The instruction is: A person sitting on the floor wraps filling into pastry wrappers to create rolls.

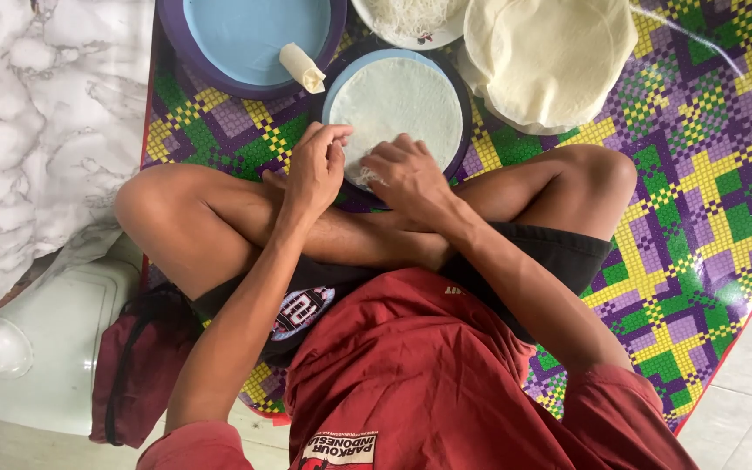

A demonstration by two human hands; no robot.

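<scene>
I sit cross-legged on a woven mat. A round white wrapper sheet [398,100] lies flat on a blue plate [461,96] in front of my legs. My left hand [317,165] and my right hand [404,174] both rest on the near edge of the sheet, fingers curled, pinching and lifting that edge. A small heap of white filling shows under the fingertips. One finished pale roll [302,67] lies on the rim of a larger blue and purple tray [219,65] at the back left.
A stack of round pale wrappers [550,57] sits at the back right. A white plate of thin noodles [406,19] stands behind the blue plate. The mat [707,183] is purple, green and yellow. Marble floor and a white fan base [45,339] lie left, with a dark red bag [137,361].
</scene>
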